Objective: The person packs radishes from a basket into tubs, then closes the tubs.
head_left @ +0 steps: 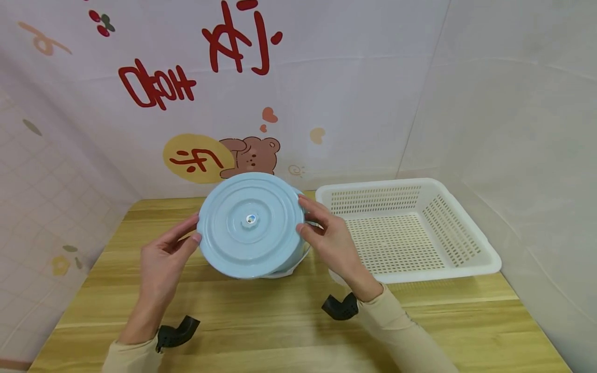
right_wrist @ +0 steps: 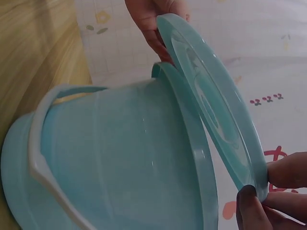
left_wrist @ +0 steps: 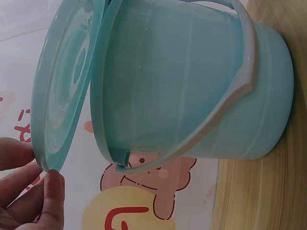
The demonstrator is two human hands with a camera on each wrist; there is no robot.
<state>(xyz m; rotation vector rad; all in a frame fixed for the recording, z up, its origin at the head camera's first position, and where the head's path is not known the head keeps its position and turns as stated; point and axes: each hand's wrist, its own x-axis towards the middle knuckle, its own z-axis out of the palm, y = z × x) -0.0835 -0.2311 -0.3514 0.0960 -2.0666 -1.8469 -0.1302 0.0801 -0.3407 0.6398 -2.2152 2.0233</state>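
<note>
A round light-blue lid [head_left: 224,243] with a small central knob is held tilted over a light-blue bucket [left_wrist: 182,86]. My left hand [head_left: 164,259] pinches the lid's left rim between thumb and fingers. At the opposite edge my right hand [head_left: 335,243] pinches the rim the same way. In both wrist views a gap shows between lid and bucket rim at the near side, while the far sides come close together. The bucket stands upright on the wooden table [head_left: 261,321], its pale carrying handle [right_wrist: 48,177] hanging down its near side. Most of the bucket is hidden behind the lid in the head view.
A white perforated plastic basket [head_left: 471,272] stands on the table to the right of the bucket. Behind the table hangs a white wall cloth [head_left: 354,93] with red characters and a cartoon bear. Another pale wall [head_left: 527,171] rises along the right side.
</note>
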